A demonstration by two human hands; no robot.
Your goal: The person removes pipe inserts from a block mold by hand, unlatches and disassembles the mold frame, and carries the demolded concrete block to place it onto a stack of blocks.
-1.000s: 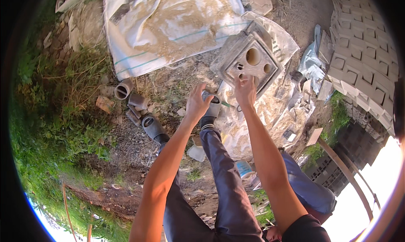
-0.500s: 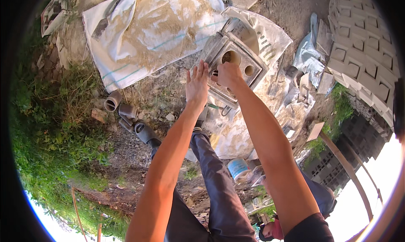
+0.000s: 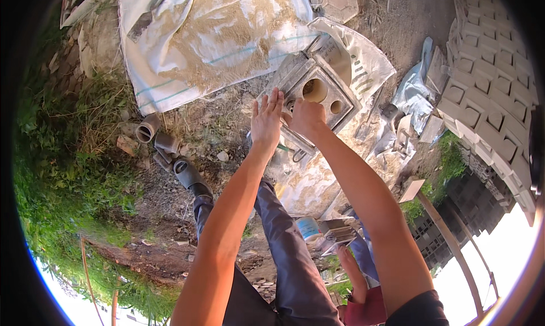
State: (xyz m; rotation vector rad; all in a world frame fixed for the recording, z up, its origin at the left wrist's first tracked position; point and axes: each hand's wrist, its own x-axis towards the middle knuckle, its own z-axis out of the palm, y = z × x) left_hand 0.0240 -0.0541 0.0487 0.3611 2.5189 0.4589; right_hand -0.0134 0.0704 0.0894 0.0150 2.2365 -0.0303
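A grey square mould [image 3: 353, 105] with a raised rim and round holes sits among the sheets, turned at an angle. Against its left edge rests my left hand [image 3: 265, 124], fingers stretched out and palm down. My right hand [image 3: 307, 119] is closed over the mould's middle, beside the large round hole [image 3: 314, 91] and the smaller hole [image 3: 336, 107]. Whatever its curled fingers grip is hidden beneath them. A dark hole shows between my two hands. Just below the mould lies a bent metal hook [image 3: 298, 155].
A sand-covered white sheet [image 3: 164, 70] spreads beyond the mould at left. Stacked pale blocks [image 3: 482, 82] stand at right. Hollow grey cylinders [image 3: 147, 128] lie near my shoe [image 3: 190, 175]. Below right are a white-and-blue bucket [image 3: 308, 228] and a co-worker's hand [image 3: 353, 269].
My right hand has shifted slightly down on the mould, showing more of the large hole. My left hand stays at the edge. The co-worker's hand has come into view; the whole view has shifted.
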